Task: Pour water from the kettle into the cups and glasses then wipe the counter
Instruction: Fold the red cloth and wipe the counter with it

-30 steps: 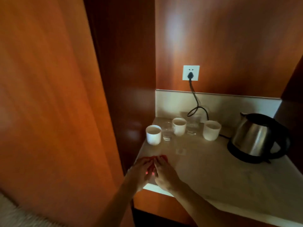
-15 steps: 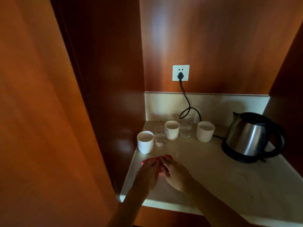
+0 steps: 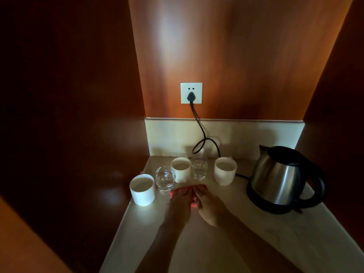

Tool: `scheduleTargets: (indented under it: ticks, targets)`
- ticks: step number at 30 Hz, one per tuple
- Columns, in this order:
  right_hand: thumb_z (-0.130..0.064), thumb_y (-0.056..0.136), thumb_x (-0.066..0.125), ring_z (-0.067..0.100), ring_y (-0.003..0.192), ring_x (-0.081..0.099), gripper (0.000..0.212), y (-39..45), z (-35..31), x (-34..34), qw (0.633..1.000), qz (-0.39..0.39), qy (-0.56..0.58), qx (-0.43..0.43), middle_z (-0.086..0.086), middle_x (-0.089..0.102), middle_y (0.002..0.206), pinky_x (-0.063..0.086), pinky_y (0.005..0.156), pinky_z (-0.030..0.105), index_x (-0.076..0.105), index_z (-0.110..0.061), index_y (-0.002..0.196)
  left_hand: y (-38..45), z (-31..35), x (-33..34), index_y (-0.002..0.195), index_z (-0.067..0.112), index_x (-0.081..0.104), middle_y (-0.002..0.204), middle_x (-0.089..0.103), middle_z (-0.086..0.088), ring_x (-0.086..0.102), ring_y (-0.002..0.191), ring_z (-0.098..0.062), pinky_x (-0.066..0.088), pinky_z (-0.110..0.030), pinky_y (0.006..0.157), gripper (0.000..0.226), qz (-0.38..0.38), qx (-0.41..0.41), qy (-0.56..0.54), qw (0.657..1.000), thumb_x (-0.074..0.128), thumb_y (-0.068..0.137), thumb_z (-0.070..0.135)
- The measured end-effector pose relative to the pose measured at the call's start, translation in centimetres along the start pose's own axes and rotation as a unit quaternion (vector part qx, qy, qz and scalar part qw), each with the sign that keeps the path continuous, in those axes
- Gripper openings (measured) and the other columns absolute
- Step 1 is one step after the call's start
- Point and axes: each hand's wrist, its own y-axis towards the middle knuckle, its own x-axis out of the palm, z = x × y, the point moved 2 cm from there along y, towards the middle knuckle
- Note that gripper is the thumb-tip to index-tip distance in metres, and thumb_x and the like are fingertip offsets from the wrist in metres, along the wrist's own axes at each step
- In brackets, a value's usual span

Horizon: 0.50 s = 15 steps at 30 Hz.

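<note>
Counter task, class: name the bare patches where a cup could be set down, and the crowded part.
Free: the counter in front of the kettle toward the near edge, right of both forearms. Crowded: the back left, where three white cups and two glasses stand close together, with both hands on the red cloth just before them.

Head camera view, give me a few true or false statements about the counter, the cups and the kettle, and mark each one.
1. Three white ceramic cups stand on the pale stone counter. True.
2. The stainless steel kettle with black handle stands left of the cups. False: it stands at the right.
3. Both hands, left hand and right hand, press a red cloth. True.
4. The white wall socket is unused. False: a black plug sits in it.
5. One clear glass stands there. False: two.
</note>
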Motion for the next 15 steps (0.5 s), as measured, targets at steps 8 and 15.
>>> scheduleTargets:
  ticks: [8,15]
  targets:
    - [-0.04,0.108,0.023,0.026,0.097,0.076,0.066,-4.0,3.5,-4.5,0.998,-0.001,-0.057,-0.005,0.011,0.077,0.111,0.06,0.07,0.028,0.08,-0.007,0.106,0.8,4.2,3.0,0.113,0.021,0.07,0.115,0.069,0.005,0.059,0.108,-0.012,0.041,-0.021,0.094,0.04,0.027,0.05,-0.037,0.998,0.04,0.092,0.037]
    - [-0.025,0.092,0.036,0.036,0.104,0.073,0.053,-8.0,8.9,-6.8,0.988,-0.111,-0.093,0.054,0.02,0.073,0.115,0.025,0.116,0.031,0.074,0.007,0.11,1.3,10.5,6.7,0.119,0.021,0.067,0.124,0.064,0.005,0.056,0.114,-0.018,0.043,-0.03,0.099,0.055,-0.02,0.089,-0.021,0.996,0.029,0.088,0.045]
